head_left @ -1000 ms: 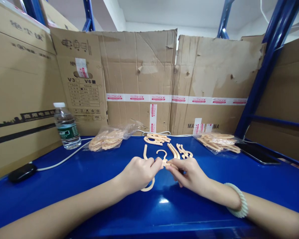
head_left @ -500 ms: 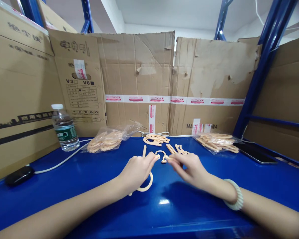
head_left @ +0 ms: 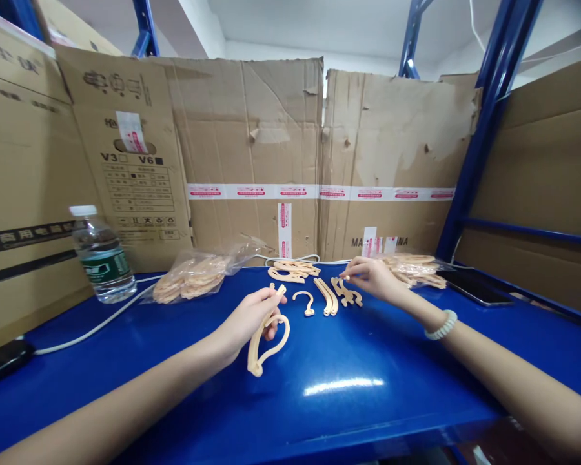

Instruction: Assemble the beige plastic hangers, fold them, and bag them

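Observation:
My left hand (head_left: 256, 318) is closed around a beige folding clothes hanger (head_left: 254, 361). Its curved arms and hook hang below my fingers, over the blue table. Further right, my right hand (head_left: 374, 279) pinches a small beige hanger piece (head_left: 347, 278), partly hidden by the fingertips. Just below those fingers lies a group of short beige pieces (head_left: 351, 298). Between the hands, a loose hanger hook (head_left: 310, 303) rests on the table, and beside it lie curved hanger arms (head_left: 327, 298), side by side.
More beige hanger parts (head_left: 293, 271) lie at the back. Plastic bags of parts stand left (head_left: 191, 278) and right (head_left: 419, 268). A water bottle (head_left: 101, 265) and black device (head_left: 4, 361) are at left, a phone (head_left: 474, 289) at right. Cardboard (head_left: 252, 155) walls the back.
My right hand has moved away from my left, back and right to the short pieces. My left hand has tilted, showing more of the hanger. The view has shifted slightly right.

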Available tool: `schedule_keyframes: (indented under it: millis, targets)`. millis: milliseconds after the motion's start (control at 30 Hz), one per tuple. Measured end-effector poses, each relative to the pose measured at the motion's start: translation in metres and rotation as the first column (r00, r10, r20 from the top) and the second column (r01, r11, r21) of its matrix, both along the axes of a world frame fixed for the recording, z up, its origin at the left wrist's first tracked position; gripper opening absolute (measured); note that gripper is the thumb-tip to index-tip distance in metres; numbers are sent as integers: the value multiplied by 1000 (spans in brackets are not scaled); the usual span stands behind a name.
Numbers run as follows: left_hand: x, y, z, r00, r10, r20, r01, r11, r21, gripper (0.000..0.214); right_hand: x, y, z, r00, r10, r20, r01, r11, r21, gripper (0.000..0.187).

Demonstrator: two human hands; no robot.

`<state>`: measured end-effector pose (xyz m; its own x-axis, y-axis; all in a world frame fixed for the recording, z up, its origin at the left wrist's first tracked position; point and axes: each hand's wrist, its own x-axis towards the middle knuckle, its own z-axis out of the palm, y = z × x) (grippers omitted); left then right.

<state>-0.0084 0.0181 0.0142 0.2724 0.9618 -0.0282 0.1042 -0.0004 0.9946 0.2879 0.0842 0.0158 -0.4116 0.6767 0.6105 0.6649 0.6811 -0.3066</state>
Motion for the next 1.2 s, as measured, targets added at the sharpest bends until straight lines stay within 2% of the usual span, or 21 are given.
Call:
schedule_keyframes:
  millis: [100,200,333,433,500,567,633,667,733,800,933,1000,1033,1067,1100,1133,1167,1200]
  targets:
    - [-3,-2,6,999,30,33,-28,998,-63,33,-2,0,-1,981,-10,193,16,999,-30,24]
    - [-5,-3,10,997,50,54,-46,996,-71,30,-2,-3,1,952,-1,307,27,997,-78,29]
    - [-6,-4,12,996,40,77,-34,997,-74,31,-1,-6,3,924,17,383,25,994,-103,30]
    - [-5,-5,13,995,46,88,-40,997,-71,26,-11,-17,6,936,4,353,7,1000,-28,33]
    - [-3,-6,14,995,56,84,-51,997,-60,25,-26,-35,10,966,38,255,-60,995,78,31]
    - [-2,-7,13,995,55,82,-52,998,-41,26,-45,-58,15,968,165,188,-196,968,159,26]
    - [-2,-8,12,995,42,90,-40,999,-15,27,-63,-79,16,905,319,280,-375,911,174,24]
    - [-2,-8,12,995,35,94,-35,999,-3,27,-70,-87,14,867,345,359,-425,889,173,23]
    - [-2,-9,12,995,34,90,-36,999,15,26,-79,-94,7,805,328,494,-468,864,188,28]
    - [-2,-10,12,997,38,65,-39,999,25,24,-82,-93,-1,775,285,564,-463,864,199,27]
    - [0,-10,10,998,43,38,-46,995,83,25,-79,-83,-12,780,255,571,-428,883,191,23]
    - [-1,-7,8,996,77,39,-82,982,172,33,-76,-80,-12,802,225,553,-397,893,213,23]
    - [-2,-6,7,993,112,22,-114,958,262,38,-75,-80,-12,816,206,540,-379,896,231,23]
    - [-4,-6,7,987,160,-22,-139,909,392,42,-74,-79,-11,831,188,523,-362,897,252,23]
    - [-5,-6,7,972,217,-90,-132,821,556,44,-74,-78,-11,847,172,504,-345,898,273,22]
    - [-7,-6,7,944,279,-175,-70,689,721,45,-73,-78,-11,861,160,482,-330,898,291,22]
    - [-8,-8,7,902,334,-274,58,535,843,44,-73,-78,-11,874,152,461,-317,898,305,21]
    - [-9,-10,8,847,378,-373,221,387,895,42,-73,-77,-11,886,145,440,-305,898,318,20]
